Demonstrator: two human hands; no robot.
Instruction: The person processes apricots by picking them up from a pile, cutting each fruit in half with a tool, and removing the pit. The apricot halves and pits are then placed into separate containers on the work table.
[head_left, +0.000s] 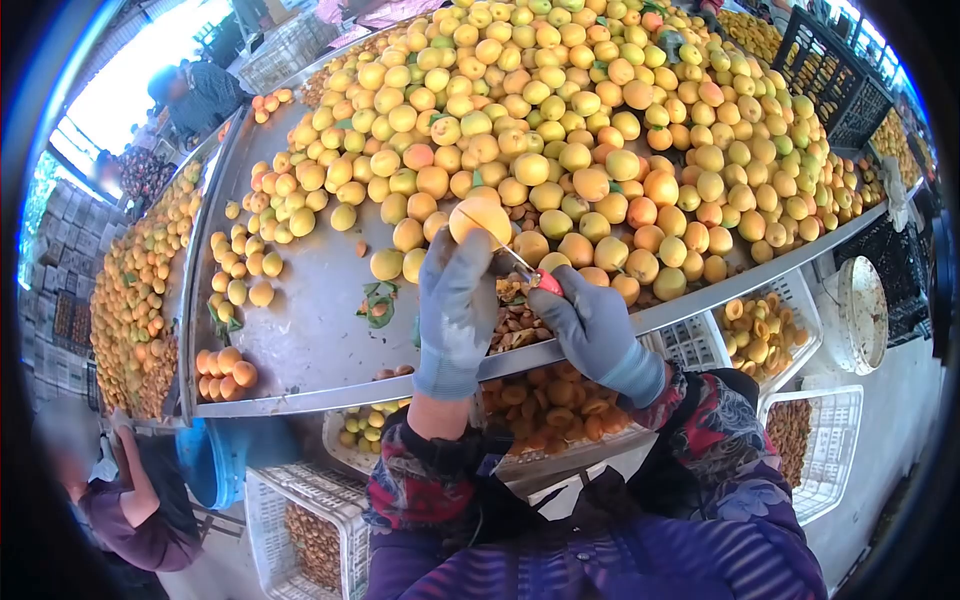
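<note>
A metal tabletop carries a broad heap of apricots point(560, 110). Over its near edge point(300, 345), 2 gloved hands meet. The left hand point(452, 315) reaches straight forward, fingers bent; the right hand point(600, 330) slants inward from the right, curled closed around a red-handled knife point(545, 282). The left hand's fingertips are closed on 1 orange-yellow apricot point(480, 216), held just in front of the heap, with the knife's thin blade against it.
</note>
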